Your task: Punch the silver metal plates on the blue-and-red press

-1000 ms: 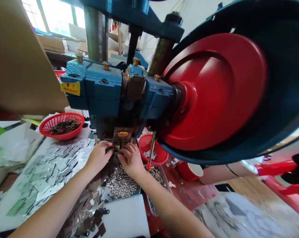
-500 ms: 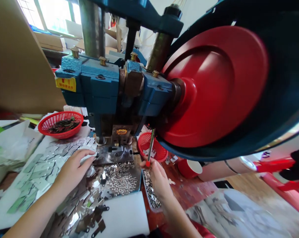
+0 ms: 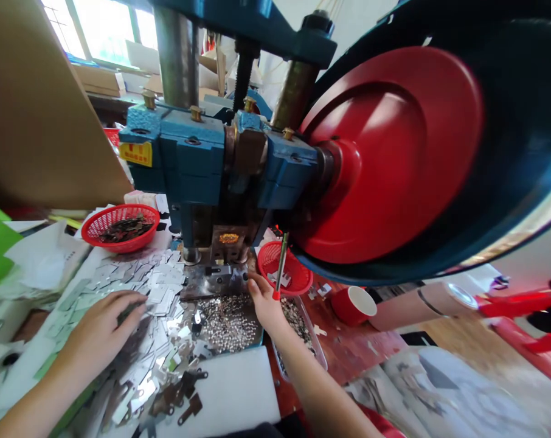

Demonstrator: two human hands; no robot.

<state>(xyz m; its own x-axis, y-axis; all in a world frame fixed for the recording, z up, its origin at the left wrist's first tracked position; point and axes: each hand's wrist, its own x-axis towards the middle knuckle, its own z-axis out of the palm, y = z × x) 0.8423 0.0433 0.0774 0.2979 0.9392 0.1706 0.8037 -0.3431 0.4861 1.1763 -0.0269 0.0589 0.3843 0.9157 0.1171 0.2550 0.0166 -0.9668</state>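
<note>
My left hand (image 3: 104, 328) hovers over a spread of flat grey metal plates (image 3: 163, 292), its thumb and fingers curved and slightly apart with nothing visible between them. My right hand (image 3: 269, 307) is at the right edge of the steel die (image 3: 218, 281) under the blue press (image 3: 191, 158). Its thumb and fingertips come together there; whatever they hold is too small to make out. A metal rod with a red end (image 3: 281, 264) stands right behind that hand. Small shiny metal parts (image 3: 232, 325) lie in a tray before the die. Similar parts fill a clear box (image 3: 318, 350) partly behind my right forearm.
A red basket (image 3: 86, 234) with dark metal pieces stands at the left, another red basket (image 3: 303, 286) right of the die. The large red flywheel (image 3: 407, 152) overhangs the right side. A red cup (image 3: 348, 307) and white foam block (image 3: 239, 389) are nearby.
My left hand has drawn back from the die, down and left to the plates. My right hand has moved from above the box of small parts leftward to the die's edge.
</note>
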